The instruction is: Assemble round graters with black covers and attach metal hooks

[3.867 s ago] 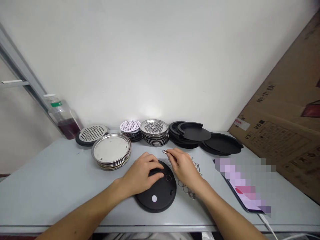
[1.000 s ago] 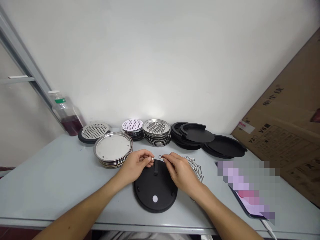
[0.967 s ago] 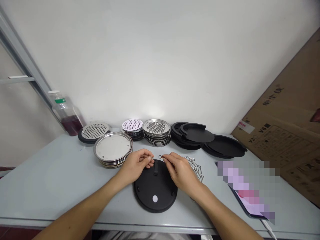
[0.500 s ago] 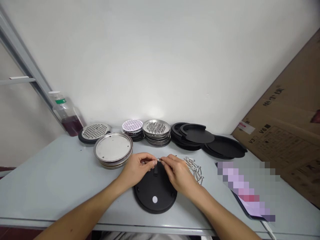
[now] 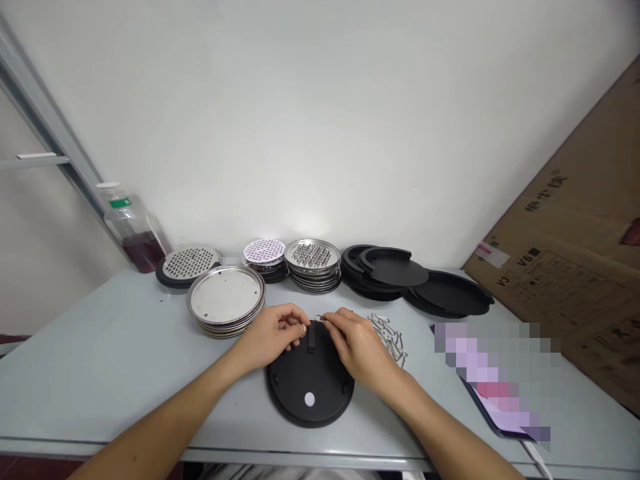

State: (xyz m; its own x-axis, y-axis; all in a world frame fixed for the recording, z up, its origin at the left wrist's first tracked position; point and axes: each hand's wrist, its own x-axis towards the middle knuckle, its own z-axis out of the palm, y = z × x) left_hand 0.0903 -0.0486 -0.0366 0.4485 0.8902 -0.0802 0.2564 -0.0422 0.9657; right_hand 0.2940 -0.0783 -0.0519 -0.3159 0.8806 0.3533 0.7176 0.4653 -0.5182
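Note:
On the table in front of me lies a round black disc [image 5: 311, 383], flat, with a raised black tab [image 5: 311, 339] at its far edge and a white round sticker near its front. My right hand [image 5: 353, 340] pinches a small bent metal wire hook [image 5: 319, 318] just above that tab. Beside the tab on its left, my left hand [image 5: 277, 333] has its fingers curled, thumb close to forefinger; whether anything is between them is hidden. Several similar metal wire hooks [image 5: 393, 340] lie in a loose heap to the right of my right hand.
Stacked metal discs [image 5: 225, 297] stand at left, near a perforated disc [image 5: 193, 263]. Behind are grater plates [image 5: 313, 257], lilac-topped plates [image 5: 265, 251] and black round trays [image 5: 395, 267]. A jar [image 5: 143, 247], a partly blurred phone [image 5: 500, 417] and a carton [image 5: 560, 247] flank them.
My left hand's fingertips have come off the wire hook and shifted slightly left, uncovering the tab. My right hand stays nearly in place with the hook.

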